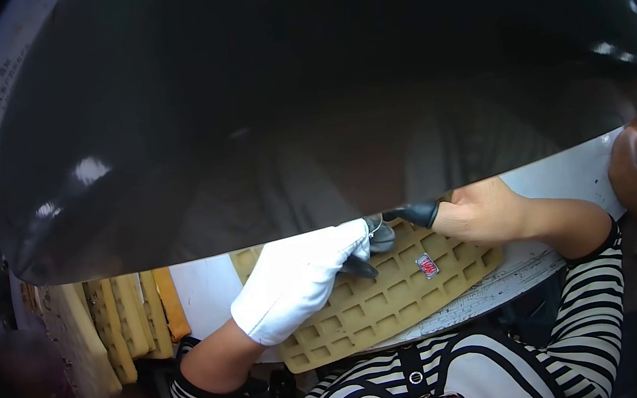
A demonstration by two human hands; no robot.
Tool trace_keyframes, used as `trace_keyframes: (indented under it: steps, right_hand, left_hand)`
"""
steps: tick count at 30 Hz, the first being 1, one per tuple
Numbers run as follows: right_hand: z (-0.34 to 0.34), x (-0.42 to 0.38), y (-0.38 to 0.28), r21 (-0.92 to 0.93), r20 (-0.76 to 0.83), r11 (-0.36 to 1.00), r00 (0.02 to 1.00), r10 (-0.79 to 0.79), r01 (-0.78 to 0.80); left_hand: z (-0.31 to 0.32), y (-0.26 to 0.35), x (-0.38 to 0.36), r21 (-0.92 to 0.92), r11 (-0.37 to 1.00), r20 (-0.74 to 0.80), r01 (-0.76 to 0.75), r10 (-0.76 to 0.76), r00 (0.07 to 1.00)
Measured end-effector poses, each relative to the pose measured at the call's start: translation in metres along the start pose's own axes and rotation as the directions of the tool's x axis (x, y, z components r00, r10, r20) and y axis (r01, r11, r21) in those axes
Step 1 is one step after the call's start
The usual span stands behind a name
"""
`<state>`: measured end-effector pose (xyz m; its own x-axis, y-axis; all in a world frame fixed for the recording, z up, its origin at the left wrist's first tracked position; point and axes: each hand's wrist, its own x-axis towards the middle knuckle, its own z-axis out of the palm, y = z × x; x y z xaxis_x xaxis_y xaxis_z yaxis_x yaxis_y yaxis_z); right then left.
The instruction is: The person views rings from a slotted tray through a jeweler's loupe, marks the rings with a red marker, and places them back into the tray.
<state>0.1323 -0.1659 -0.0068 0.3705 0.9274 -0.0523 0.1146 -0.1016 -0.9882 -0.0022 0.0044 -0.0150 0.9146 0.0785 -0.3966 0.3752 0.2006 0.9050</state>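
My left hand point(307, 268) wears a white glove with dark fingertips. Its fingers are closed around a small grey piece point(381, 237) over the tan tray. The bare right hand point(467, 212) has a dark covering on a finger or thumb that reaches toward that piece; its other fingers are hidden behind the dark visor. Beneath both hands lies the tan tray point(373, 321) with rows of square pockets. One pocket area holds a small red and white item point(427, 266).
A large dark visor point(323, 103) covers the upper view. Several tan trays point(81, 339) stand at the left beside an orange piece point(172, 303). The white table point(203, 293) has a worn front edge. Another person's arm point(629, 169) is at the right.
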Motion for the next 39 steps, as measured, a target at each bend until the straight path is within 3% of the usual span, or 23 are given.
trace_keyframes:
  steps: [2,4,7,8,10,13,15,18,22,25,28,30,31,33,34,39]
  right_hand:
    - [0.001,-0.001,0.002,-0.06,-0.007,0.996,0.998,-0.065,0.065]
    - [0.003,0.0,0.003,-0.106,-0.015,0.986,0.991,-0.13,0.128]
    - [0.002,-0.001,0.005,-0.099,-0.015,0.985,0.99,-0.14,0.138]
    - [0.002,-0.001,0.003,-0.113,-0.013,0.99,0.996,-0.085,0.083]
    - [0.0,0.0,-0.001,-0.126,-0.014,0.992,1.0,0.001,-0.002]
    - [-0.001,0.001,-0.007,-0.02,-0.01,0.991,0.991,0.135,-0.135]
    - [-0.004,0.002,-0.01,0.058,-0.004,0.975,0.977,0.214,-0.213]
    - [-0.007,0.003,-0.012,0.152,0.01,0.936,0.947,0.32,-0.318]
    - [-0.004,0.003,-0.004,0.213,0.019,0.951,0.974,0.224,-0.223]
    - [0.001,0.0,0.002,0.014,-0.052,1.0,0.999,-0.002,0.003]
    - [0.003,-0.001,0.005,-0.126,-0.071,0.983,0.987,-0.147,0.137]
    - [0.004,-0.002,0.005,-0.154,-0.072,0.976,0.984,-0.163,0.151]
    - [0.004,-0.002,0.004,-0.148,-0.069,0.979,0.986,-0.149,0.138]
    - [0.005,-0.003,0.008,-0.196,-0.089,0.969,0.981,-0.17,0.15]
    - [0.005,-0.003,0.009,-0.193,-0.09,0.968,0.979,-0.183,0.163]
    - [0.004,-0.002,0.009,-0.199,-0.085,0.965,0.978,-0.191,0.171]
  left_hand:
    - [-0.002,-0.001,0.0,-0.004,1.0,0.007,0.01,-0.01,1.0]
    - [-0.004,-0.002,-0.001,0.202,0.979,0.038,-0.029,0.021,0.999]
    - [-0.007,-0.001,-0.001,0.328,0.944,0.028,-0.03,0.022,0.999]
    - [-0.006,-0.002,-0.001,0.326,0.945,0.028,-0.029,0.021,0.999]
    - [-0.003,-0.004,0.001,0.047,0.999,-0.015,0.004,-0.004,1.0]
    - [-0.007,-0.007,0.003,0.09,0.994,0.022,-0.058,0.056,0.998]
    - [-0.005,-0.007,0.001,0.003,0.998,0.016,-0.067,0.067,0.998]
    - [-0.008,-0.006,0.002,0.069,0.997,-0.012,0.026,-0.026,1.0]
    - [-0.014,-0.009,0.005,0.182,0.983,0.046,-0.001,-0.007,0.999]
    - [-0.013,-0.009,0.003,0.371,0.906,0.134,-0.206,0.167,0.977]
    - [0.003,0.005,-0.005,0.437,0.897,-0.065,-0.063,0.102,0.993]
    - [0.009,0.008,-0.008,0.753,0.635,-0.068,-0.172,0.335,0.94]
    - [0.009,0.005,-0.007,0.753,0.635,-0.067,-0.173,0.335,0.94]
    - [0.008,-0.002,-0.005,0.76,0.554,-0.016,-0.339,0.537,0.843]
    - [0.009,-0.002,-0.004,0.837,0.402,0.051,-0.37,0.617,0.786]
    - [0.013,0.0,-0.002,0.904,0.246,0.087,-0.35,0.695,0.713]
